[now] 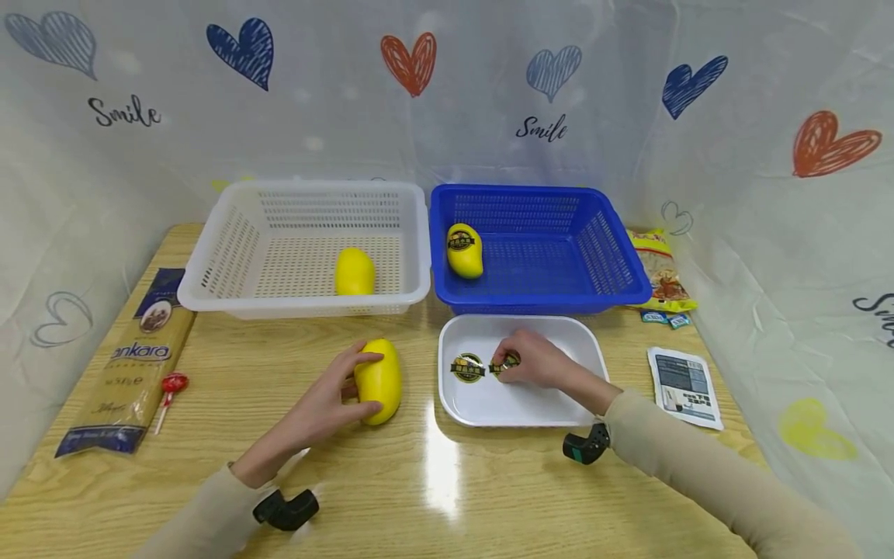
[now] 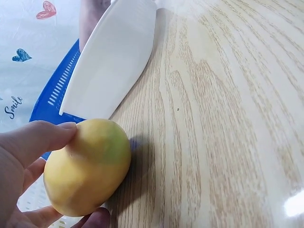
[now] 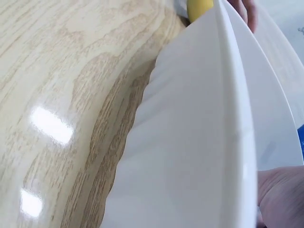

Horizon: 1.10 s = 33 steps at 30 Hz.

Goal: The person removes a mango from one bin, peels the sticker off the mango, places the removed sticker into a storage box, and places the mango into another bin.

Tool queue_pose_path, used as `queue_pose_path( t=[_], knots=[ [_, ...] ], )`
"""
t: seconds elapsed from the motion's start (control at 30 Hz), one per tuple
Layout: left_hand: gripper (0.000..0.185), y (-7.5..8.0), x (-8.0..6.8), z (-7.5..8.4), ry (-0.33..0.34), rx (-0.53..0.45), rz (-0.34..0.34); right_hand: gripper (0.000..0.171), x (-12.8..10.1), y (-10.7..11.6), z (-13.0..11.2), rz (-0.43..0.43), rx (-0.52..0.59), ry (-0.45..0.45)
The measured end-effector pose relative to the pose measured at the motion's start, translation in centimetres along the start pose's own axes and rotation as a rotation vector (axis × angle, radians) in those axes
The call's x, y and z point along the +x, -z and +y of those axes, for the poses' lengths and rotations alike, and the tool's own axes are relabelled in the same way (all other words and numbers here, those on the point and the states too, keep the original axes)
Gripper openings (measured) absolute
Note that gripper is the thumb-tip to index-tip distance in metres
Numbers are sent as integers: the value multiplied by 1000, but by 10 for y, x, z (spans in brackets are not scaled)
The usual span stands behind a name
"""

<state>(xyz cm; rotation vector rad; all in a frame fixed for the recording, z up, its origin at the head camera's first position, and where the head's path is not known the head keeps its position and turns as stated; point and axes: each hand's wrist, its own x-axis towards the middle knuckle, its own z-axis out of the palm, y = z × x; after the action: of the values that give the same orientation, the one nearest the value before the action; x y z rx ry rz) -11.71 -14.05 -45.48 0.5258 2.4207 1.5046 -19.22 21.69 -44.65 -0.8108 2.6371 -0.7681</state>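
Note:
My left hand (image 1: 328,400) holds a yellow mango (image 1: 384,382) on the table, thumb on one side and fingers on the other. The left wrist view shows the same mango (image 2: 90,166) with a greenish patch near its top. Over the white tray (image 1: 482,407), my right hand (image 1: 536,359) pinches a black-and-gold oval sticker (image 1: 504,365), partly covered by the fingers. A second such sticker (image 1: 468,368) lies flat in the tray to the left. In the right wrist view the tray wall (image 3: 190,118) hides most of that hand.
A white basket (image 1: 307,307) with one mango (image 1: 355,272) stands at the back, beside a blue basket (image 1: 545,299) holding a stickered mango (image 1: 465,260). Pasta (image 1: 133,365) and a red lollipop (image 1: 174,382) lie left. Right are a yellow snack bag (image 1: 660,272) and a white packet (image 1: 684,388).

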Motion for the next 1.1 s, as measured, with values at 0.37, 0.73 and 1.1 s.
queue_pose_path(
  t=[0.37, 0.73, 1.1],
  knots=[
    [67, 0, 0, -2, 1, 10, -3, 12, -3, 0, -7, 4, -36, -69],
    [66, 0, -1, -2, 2, 6, -2, 27, -9, 2, 0, 5, -123, 140],
    [52, -3, -2, -3, -26, -38, 56, 22, -5, 38, -47, -170, 72, 223]
  ],
)
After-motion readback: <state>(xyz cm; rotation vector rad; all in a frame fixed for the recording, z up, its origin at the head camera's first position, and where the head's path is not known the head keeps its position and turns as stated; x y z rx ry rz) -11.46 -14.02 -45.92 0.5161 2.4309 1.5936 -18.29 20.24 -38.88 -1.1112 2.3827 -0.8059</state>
